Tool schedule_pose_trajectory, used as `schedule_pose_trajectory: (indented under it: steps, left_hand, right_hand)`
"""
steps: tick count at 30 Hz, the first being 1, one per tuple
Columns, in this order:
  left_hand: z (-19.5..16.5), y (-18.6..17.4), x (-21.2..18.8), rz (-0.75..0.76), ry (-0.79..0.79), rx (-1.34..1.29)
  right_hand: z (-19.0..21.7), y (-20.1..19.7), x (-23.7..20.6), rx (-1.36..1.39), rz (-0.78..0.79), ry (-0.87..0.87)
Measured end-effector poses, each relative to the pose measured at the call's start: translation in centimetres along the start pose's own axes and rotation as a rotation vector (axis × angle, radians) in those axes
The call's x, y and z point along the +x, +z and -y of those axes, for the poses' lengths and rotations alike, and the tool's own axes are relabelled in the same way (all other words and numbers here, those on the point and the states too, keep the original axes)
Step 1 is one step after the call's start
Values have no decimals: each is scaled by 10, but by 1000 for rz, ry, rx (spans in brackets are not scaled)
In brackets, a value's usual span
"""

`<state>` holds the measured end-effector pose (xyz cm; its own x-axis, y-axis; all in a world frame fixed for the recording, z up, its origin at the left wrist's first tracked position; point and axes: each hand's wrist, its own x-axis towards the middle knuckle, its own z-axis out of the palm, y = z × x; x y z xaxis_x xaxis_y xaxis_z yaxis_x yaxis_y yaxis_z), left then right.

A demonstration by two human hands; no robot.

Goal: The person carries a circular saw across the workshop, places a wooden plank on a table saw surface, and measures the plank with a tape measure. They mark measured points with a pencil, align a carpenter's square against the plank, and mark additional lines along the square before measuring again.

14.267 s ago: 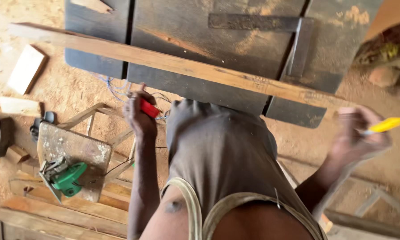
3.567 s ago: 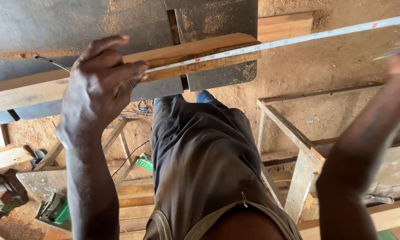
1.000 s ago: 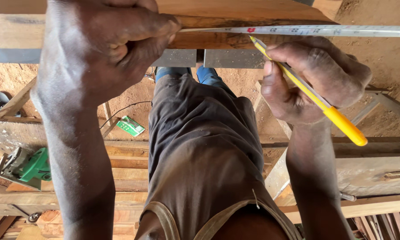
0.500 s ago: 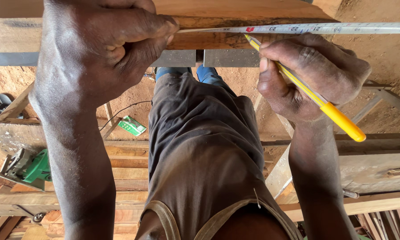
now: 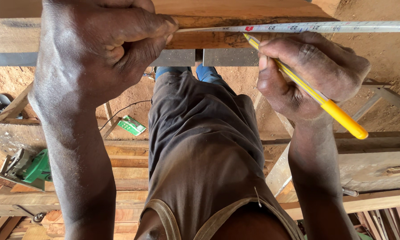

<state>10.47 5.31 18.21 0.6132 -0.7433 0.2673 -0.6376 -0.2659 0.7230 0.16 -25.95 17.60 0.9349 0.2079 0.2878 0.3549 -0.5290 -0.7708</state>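
Note:
My left hand (image 5: 104, 42) presses down on a wooden plank (image 5: 217, 11) at the top of the head view and pinches a white tape measure blade (image 5: 306, 28) against it. The blade runs right along the plank's near edge, out of frame. My right hand (image 5: 309, 75) grips a yellow pen (image 5: 315, 95), its tip touching the plank just below the blade. A grey metal table edge (image 5: 229, 57) shows under the plank.
A green power saw (image 5: 28, 168) lies on boards at lower left, and a small green packet (image 5: 132, 125) sits on the sandy floor. Wooden planks and frames (image 5: 377, 164) are stacked below and to the right. My body in a brown vest fills the centre.
Since a second ago, the pen tip has slid slightly left along the plank edge under the tape. My left hand has kept the tape in place.

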Motion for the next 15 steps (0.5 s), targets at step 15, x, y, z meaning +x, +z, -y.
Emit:
schedule_pose_trajectory:
  steps: [15]
  left_hand:
    - [-2, 1, 0, -7, -33, -5]
  right_hand:
    - [-24, 1, -13, 39, -4, -103]
